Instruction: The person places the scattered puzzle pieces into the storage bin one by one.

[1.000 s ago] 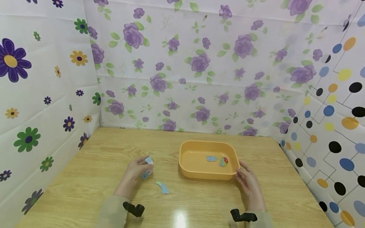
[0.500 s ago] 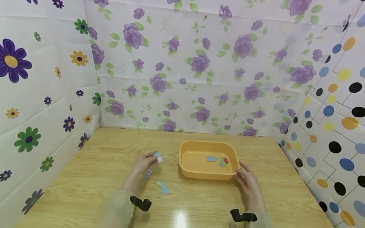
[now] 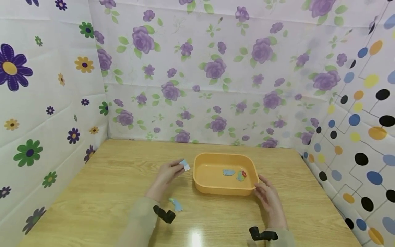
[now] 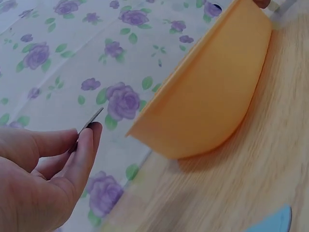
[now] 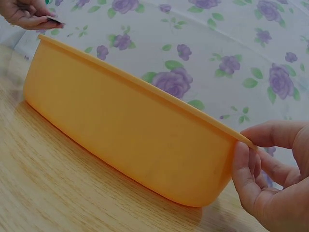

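My left hand (image 3: 166, 174) pinches a flat light-blue and white puzzle piece (image 3: 185, 165) between thumb and fingers, just left of the orange plastic basin (image 3: 224, 190). In the left wrist view that puzzle piece (image 4: 91, 118) shows nearly edge-on, above the table and apart from the basin wall (image 4: 207, 96). My right hand (image 3: 267, 195) holds the basin by its right front corner; the right wrist view has its thumb and fingers gripping the rim (image 5: 244, 137). Inside the basin lie a blue puzzle piece (image 3: 229, 172) and a red, green and blue puzzle piece (image 3: 241, 176).
Another blue puzzle piece (image 3: 176, 204), curved and narrow, lies on the wooden table (image 3: 216, 219) in front of the basin's left side. Flower-patterned cloth (image 3: 197, 68) hangs behind the table, with patterned cloth at both sides.
My left hand has moved right and farther from me with its puzzle piece, up close to the basin's left side. The right hand and basin have stayed put.
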